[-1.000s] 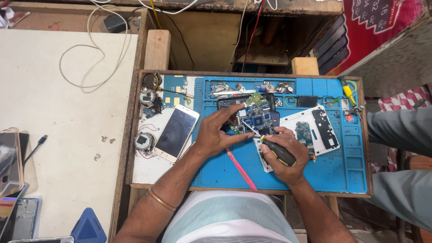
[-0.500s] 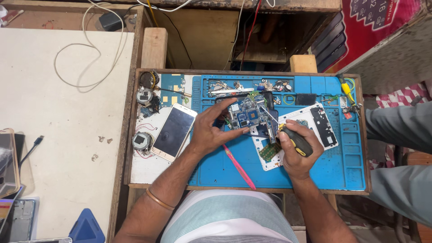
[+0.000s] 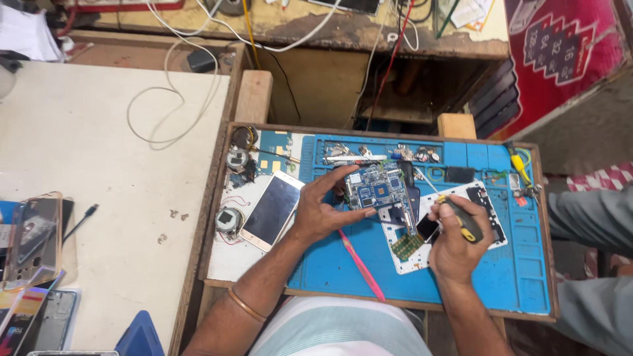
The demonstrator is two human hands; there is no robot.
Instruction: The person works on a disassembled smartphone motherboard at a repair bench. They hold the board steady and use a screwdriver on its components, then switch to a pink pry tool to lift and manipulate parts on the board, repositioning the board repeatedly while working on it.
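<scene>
My left hand point(image 3: 323, 209) pinches a blue circuit board point(image 3: 377, 188) between thumb and fingers, lifted a little over the blue work mat point(image 3: 527, 270). My right hand point(image 3: 456, 242) is closed around a screwdriver point(image 3: 461, 221) with a black and yellow handle, its thin shaft pointing up and left toward the board. Under that hand lies a white opened phone frame point(image 3: 484, 204) with a small green board piece point(image 3: 407, 246) at its lower left. A white-framed phone point(image 3: 271, 209) lies face up just left of my left hand.
A pink pry tool point(image 3: 361, 264) lies on the mat below my left hand. Loose screws and small parts fill the mat's top trays point(image 3: 369, 153). Speaker parts point(image 3: 228, 219) sit at the left. White cables point(image 3: 165, 112) cross the pale table. Another person's sleeve point(image 3: 587, 217) is at right.
My left hand has raised the blue board off the mat and tilted it. My right hand has drawn the screwdriver back to the right, away from the board.
</scene>
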